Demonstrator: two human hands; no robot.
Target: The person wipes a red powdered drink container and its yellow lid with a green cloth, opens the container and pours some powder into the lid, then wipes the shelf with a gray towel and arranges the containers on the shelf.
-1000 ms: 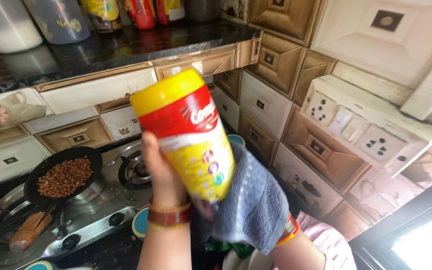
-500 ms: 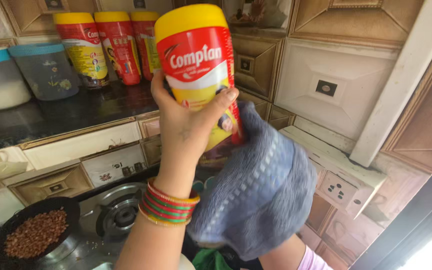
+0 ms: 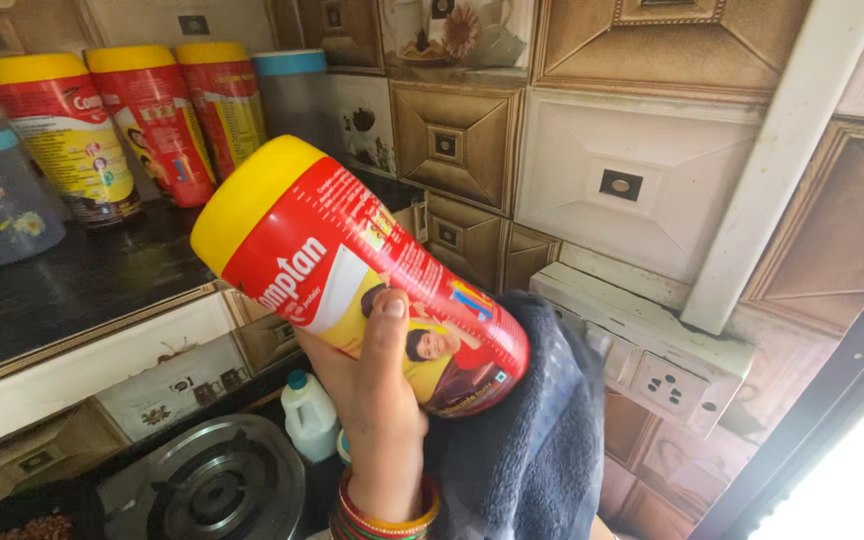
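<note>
Head view: the left hand grips a red jar with a yellow lid, tilted above the stove, while the right hand stays hidden under a blue cloth pressed against the jar's base, its grip unseen.

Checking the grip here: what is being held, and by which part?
The left hand grips the red yellow-lidded jar around its lower body; a grey cloth wraps its base, hiding the right hand.

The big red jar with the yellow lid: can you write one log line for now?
left hand: grips red plastic jar with yellow lid, tilted | right hand: hidden under dark blue cloth at jar's base | behind: black shelf
</note>
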